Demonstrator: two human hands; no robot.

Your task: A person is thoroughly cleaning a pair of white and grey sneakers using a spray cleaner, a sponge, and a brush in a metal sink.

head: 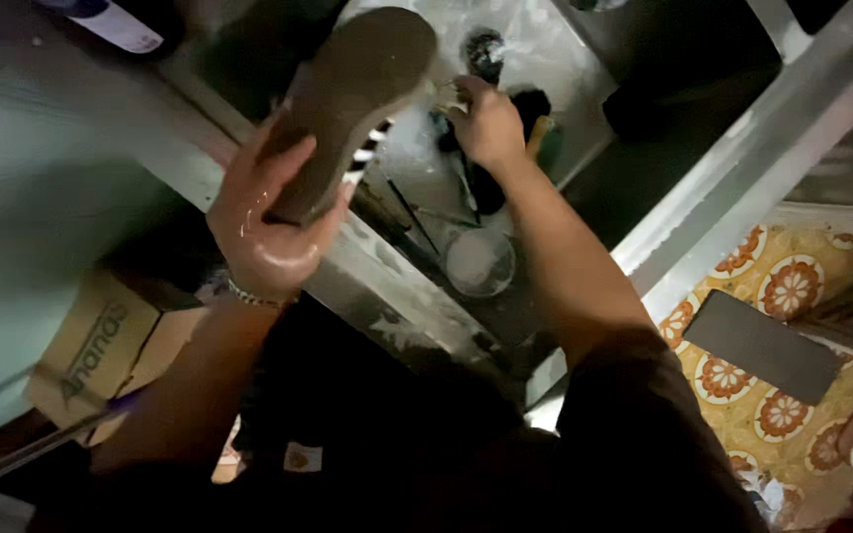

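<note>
My left hand [267, 212] grips a shoe [348, 94] by its heel end, sole turned up, a brownish worn sole held over the near edge of a metal sink [555, 59]. The hand looks wet. My right hand [486, 120] reaches down into the sink, fingers closed around something small that I cannot make out, right beside a dark brush with a wooden handle [535, 118]. A striped part of the shoe's upper shows under the sole.
A round white bowl or lid [479, 262] lies in the sink near dark utensils. A cardboard box [101, 345] stands at lower left. A flower-patterned yellow floor [792, 296] with a dark mat [762, 345] lies to the right.
</note>
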